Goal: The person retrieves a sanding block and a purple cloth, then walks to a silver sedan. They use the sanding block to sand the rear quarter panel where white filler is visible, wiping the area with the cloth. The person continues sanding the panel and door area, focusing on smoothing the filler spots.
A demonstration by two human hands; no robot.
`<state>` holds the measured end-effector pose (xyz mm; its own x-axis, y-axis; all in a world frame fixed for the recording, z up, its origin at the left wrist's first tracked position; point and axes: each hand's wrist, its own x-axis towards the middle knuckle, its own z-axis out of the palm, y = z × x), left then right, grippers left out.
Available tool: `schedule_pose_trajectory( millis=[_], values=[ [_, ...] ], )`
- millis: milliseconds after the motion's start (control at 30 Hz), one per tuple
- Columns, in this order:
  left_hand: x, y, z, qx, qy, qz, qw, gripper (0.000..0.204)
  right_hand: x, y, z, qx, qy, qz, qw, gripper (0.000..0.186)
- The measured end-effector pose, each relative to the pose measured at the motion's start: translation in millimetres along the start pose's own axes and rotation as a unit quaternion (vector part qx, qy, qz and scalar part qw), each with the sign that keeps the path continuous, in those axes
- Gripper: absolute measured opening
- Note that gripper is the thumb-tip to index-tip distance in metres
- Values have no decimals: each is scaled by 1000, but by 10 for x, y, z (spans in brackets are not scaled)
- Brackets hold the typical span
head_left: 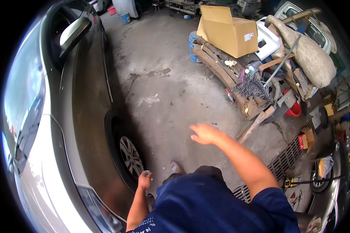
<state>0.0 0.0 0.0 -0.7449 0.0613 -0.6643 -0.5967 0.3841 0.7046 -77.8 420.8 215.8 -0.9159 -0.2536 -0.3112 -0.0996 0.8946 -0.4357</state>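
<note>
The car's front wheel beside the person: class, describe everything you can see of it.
The front wheel sits in the dark arch of a silver-beige car. A black tyre surrounds a grey multi-spoke metal rim. It stands upright on the stained concrete floor, partly shaded by the body. The person's left hand, closed on something small, hangs just beside it, apparently not touching.

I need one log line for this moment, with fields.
left hand: closed on small object, beside wheel | right hand: open, empty, above floor | car: at left
</note>
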Motion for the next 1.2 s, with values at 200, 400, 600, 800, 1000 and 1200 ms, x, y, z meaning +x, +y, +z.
schedule_pose_trajectory(
  millis=[200,400,600,800,1000,1200],
  values=[
    [1044,1114,-554,-79,-6,-2,997,20,-484,1684,1789,-33,-220,181,958,39],
    [2288,2007,-748,-104,-4,-41,994,10,-639,2025,2431,346,-260,604,669,36],
    [3402,2774,-1174,-106,47,-191,975,7,1964,2865,1340,143,-344,282,884,42],
    [4526,3502,-1530,-82,107,-142,981,9,5365,3089,-1383,355,150,243,890,41],
    [6166,4469,-1905,35,99,-123,987,34,7278,3272,-2293,343,152,255,891,39],
    [7770,5818,-2718,-50,146,-123,980,37,7860,4120,-1088,-215,-315,-318,868,46]
  ],
)
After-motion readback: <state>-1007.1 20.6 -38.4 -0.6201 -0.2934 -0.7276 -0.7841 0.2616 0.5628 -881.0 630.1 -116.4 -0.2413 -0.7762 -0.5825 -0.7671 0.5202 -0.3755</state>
